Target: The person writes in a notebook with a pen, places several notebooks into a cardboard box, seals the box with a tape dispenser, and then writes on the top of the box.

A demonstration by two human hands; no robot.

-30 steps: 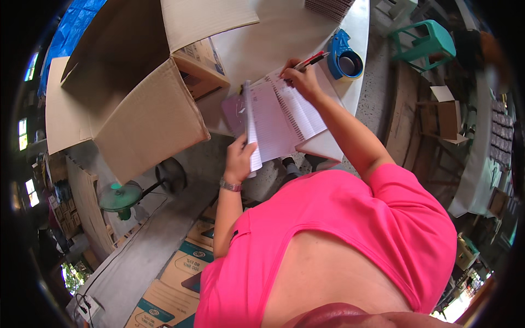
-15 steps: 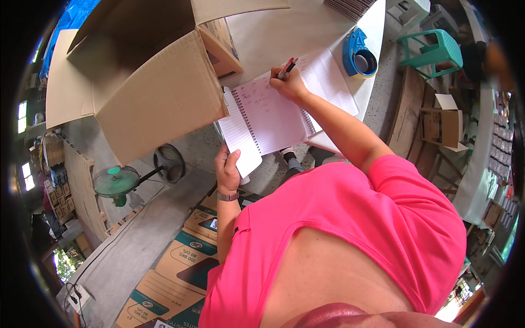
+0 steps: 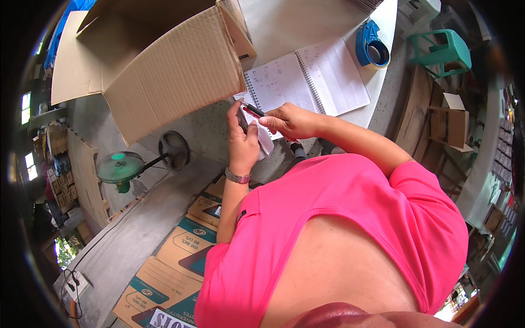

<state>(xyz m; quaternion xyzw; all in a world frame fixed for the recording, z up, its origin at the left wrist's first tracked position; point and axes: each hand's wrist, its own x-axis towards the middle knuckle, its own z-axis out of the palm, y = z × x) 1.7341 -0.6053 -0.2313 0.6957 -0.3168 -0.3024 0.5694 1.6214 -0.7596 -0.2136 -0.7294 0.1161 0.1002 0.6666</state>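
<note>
My left hand (image 3: pixel 243 139) is closed around the edge of a lined notebook (image 3: pixel 266 143), its thumb and fingers gripping the near left part. In my right hand (image 3: pixel 292 121) is a black and red pen (image 3: pixel 255 110), pointing left across that notebook, close to my left fingertips. Whether its tip touches the paper I cannot tell. Beyond my hands, a spiral-bound notebook (image 3: pixel 338 76) lies open on the white table, with handwriting on its left page. My right hand and the held pages partly cover its near left side.
A large open cardboard box (image 3: pixel 175 76) stands at the left, one flap reaching toward my hands. A blue tape dispenser (image 3: pixel 372 45) sits by the table's right edge (image 3: pixel 389 22). Printed cartons (image 3: pixel 186 240) lie below left, near a green fan (image 3: pixel 120 167). A green stool (image 3: pixel 440 52) stands right.
My right hand with the pen has come off the open notebook's page, down and left beside my left hand. My left hand has risen slightly and shifted right. The view has shifted a little.
</note>
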